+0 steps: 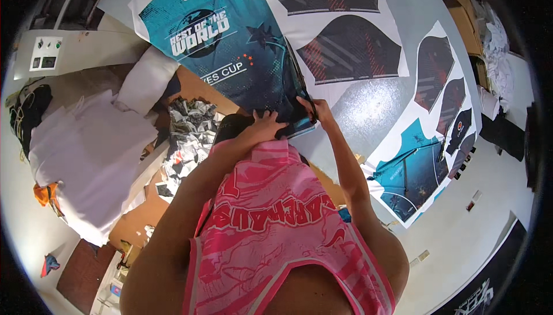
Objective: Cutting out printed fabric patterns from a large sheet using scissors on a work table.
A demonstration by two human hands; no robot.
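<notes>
A large teal and dark printed jersey panel [253, 44] is spread on the table ahead of me. My left hand [268, 127] lies flat on its near edge, fingers spread and holding nothing. At the panel's lower right corner, my right hand [320, 111] is closed around what look like dark-handled scissors [313, 109]. Their blades are hard to make out against the dark fabric edge. Right of the panel, white printed sheet [345, 93] carries dark sleeve-shaped pieces [351, 50].
The pale table [377, 142] holds another printed sheet with a teal panel [409, 165] at the right. Crumpled fabric scraps [187, 136] lie below the table at left, beside a big white cloth-covered heap [86, 153]. A cardboard box [464, 21] stands at the far right.
</notes>
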